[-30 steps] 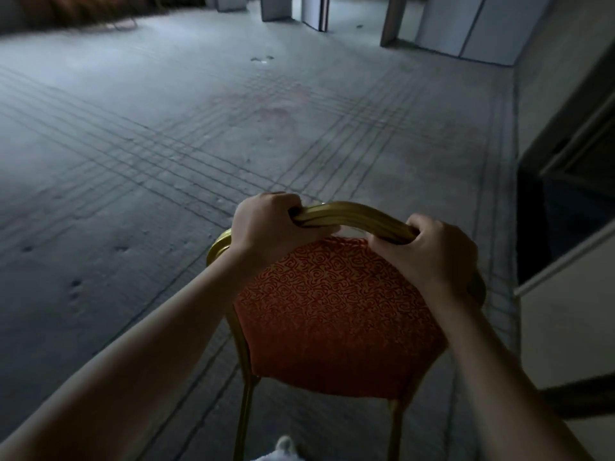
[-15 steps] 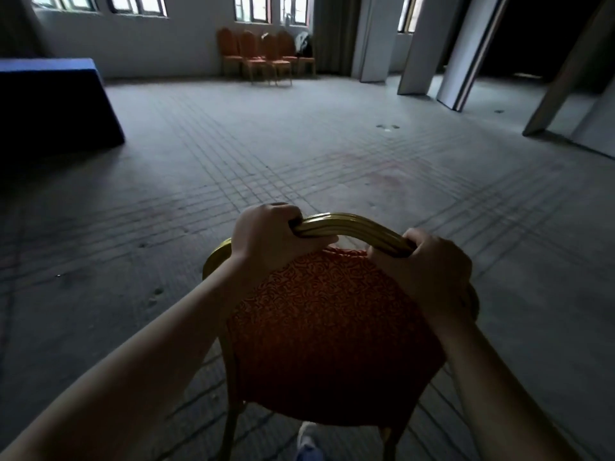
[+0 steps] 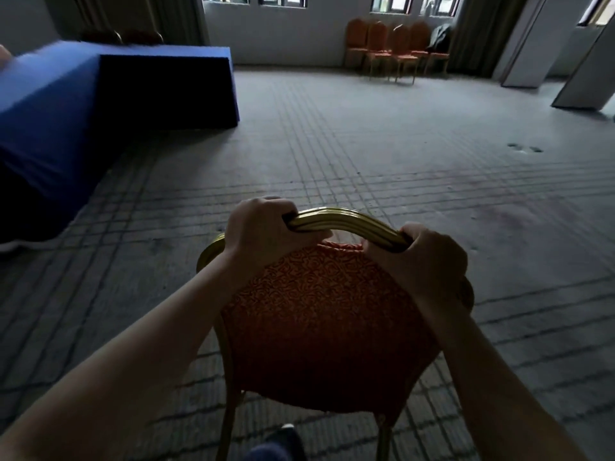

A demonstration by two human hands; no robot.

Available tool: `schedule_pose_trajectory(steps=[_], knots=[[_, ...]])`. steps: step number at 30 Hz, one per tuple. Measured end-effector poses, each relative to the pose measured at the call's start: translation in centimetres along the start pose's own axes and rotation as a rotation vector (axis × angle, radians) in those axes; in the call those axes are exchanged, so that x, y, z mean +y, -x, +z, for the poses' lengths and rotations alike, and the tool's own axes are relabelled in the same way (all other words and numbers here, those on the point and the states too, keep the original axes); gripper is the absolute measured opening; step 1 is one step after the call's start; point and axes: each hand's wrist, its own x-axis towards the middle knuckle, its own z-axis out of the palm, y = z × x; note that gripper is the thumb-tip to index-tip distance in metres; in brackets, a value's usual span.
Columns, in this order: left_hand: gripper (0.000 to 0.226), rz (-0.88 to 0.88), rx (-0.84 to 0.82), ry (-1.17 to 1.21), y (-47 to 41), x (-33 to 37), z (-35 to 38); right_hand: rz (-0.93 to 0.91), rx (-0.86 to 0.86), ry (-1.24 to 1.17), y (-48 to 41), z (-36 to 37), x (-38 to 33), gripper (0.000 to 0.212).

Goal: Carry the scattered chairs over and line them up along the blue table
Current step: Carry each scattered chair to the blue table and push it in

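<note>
Swirl-patterned orange chair (image 3: 327,314), blue table (image 3: 50,104)

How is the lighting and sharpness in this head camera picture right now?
Head view: dim, lit only by the far windows; the blue-draped table smears at the left edge; wide-angle bending tilts the pillars; both hands on the red-and-gold chair stay fairly sharp.

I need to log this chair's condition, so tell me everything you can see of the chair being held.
The chair has a rounded back padded in orange-red fabric with a swirl pattern, set in a ribbed, gold-coloured frame that looks like metal. Two thin gold legs show below; the seat is hidden. It stands roughly upright, back toward the camera, over grey carpet. The left hand and right hand grip the top rail.
</note>
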Motion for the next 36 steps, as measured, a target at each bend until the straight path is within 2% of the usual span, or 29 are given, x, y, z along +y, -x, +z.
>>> schedule_pose_trajectory(steps=[7, 13, 25, 36], knots=[[0.054, -0.017, 0.018, 0.042, -8.5, -4.5, 5.9, -0.069, 0.023, 0.004, -10.7, 7.5, 0.4, 0.060], [0.065, -0.110, -0.020, -0.002, -18.5, -11.6, 13.5, -0.128, 0.000, -0.048, -22.8, 16.5, -0.6, 0.056], [0.065, -0.092, -0.025, -0.012, -35.7, -19.7, 21.6, -0.133, -0.015, -0.063, -41.1, 27.3, -2.1, 0.058], [0.069, -0.183, 0.026, -0.132, -54.9, -27.5, 32.4, -0.211, -0.058, -0.084, -63.9, 39.7, -2.6, 0.059]])
